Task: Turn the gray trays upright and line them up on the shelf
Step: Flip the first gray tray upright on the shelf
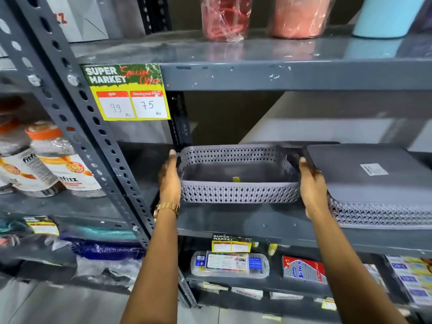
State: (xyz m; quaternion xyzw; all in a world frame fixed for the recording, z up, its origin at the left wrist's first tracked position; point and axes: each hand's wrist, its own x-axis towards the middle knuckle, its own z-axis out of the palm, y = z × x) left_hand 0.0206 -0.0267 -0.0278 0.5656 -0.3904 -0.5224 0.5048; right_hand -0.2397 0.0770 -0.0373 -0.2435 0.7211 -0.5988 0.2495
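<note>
A gray perforated tray [238, 191] sits upright on the dark metal shelf [257, 220], its open side up and a small yellow tag inside. My left hand [169, 181] presses flat against its left end and my right hand [312, 190] against its right end, so the tray is held between both palms. Just right of it lies a stack of gray trays [374, 197] turned upside down, flat bottom up with a white label on top. My right hand sits in the gap between the two.
A slotted upright post [93, 136] stands left of the tray, with a yellow price tag [131, 94] hanging above. Bottles [53, 164] fill the neighbouring bay at left. Wrapped red and pink containers [224, 17] stand on the shelf above; stationery boxes [230, 265] lie below.
</note>
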